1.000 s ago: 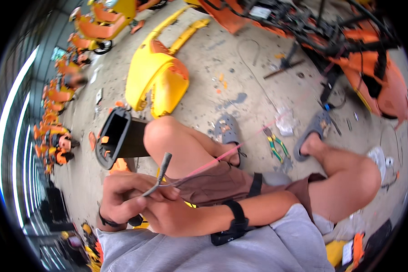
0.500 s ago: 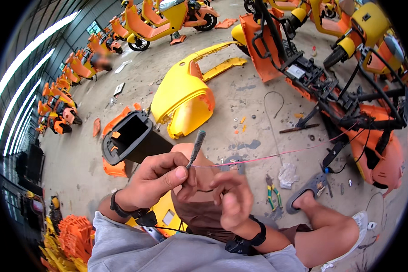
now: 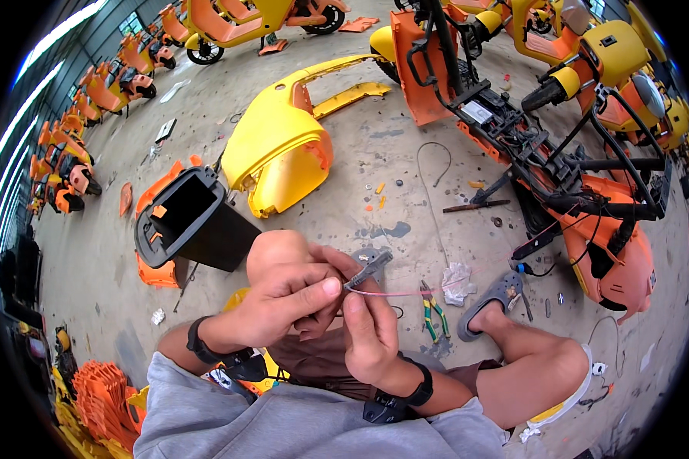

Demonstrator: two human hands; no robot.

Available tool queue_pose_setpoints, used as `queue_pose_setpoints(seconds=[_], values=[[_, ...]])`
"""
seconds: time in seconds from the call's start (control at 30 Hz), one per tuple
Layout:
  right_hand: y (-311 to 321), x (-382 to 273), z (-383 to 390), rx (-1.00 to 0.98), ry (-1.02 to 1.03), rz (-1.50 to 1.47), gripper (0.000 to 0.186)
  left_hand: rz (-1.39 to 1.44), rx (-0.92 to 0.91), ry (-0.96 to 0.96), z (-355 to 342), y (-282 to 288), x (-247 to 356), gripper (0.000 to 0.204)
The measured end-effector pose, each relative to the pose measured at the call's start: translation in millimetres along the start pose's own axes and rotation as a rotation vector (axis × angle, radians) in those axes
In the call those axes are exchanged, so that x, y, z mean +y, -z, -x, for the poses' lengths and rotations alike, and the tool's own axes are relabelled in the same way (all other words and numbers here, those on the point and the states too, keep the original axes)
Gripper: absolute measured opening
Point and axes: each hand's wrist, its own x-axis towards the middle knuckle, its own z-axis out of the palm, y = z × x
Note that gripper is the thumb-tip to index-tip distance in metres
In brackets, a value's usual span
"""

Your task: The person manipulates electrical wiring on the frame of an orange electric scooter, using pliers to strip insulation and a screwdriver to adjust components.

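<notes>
Both hands are gripping: the left hand [image 3: 287,302] is pinching a small grey connector [image 3: 367,269], while the right hand [image 3: 369,329] is holding its thin pink wire [image 3: 406,291] near green-handled pliers [image 3: 433,316].

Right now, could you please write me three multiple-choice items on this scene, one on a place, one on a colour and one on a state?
1. Where do the green-handled pliers lie?
A. on the concrete floor beside the grey sandal
B. inside the black battery box
C. on the scooter frame

2. What colour is the thin wire running from the hands?
A. blue
B. pink
C. white

3. How is the small grey tool held?
A. lying loose on the floor
B. by the right hand alone
C. pinched by the left hand, with the right hand at the wire

Answers: 1 A, they rest on the floor next to the sandalled foot; 2 B, the strand shows pink against the concrete; 3 C, the left thumb presses on the tool.
</notes>
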Motion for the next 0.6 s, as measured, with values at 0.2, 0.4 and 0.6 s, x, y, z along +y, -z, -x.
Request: queue_pose_setpoints(seconds=[0.2,0.4,0.6], values=[[-14,-2,13,-0.06,0.058,-0.014,0.039,-0.066,0.083,-0.046,16,3,-16,0.037],[-40,13,25,-0.084,0.249,-0.009,0.039,-0.312,-0.056,-0.231,43,5,-23,0.04],[-45,17,39,-0.062,0.171,0.062,0.043,-0.221,-0.101,-0.206,53,11,-42,0.039]])
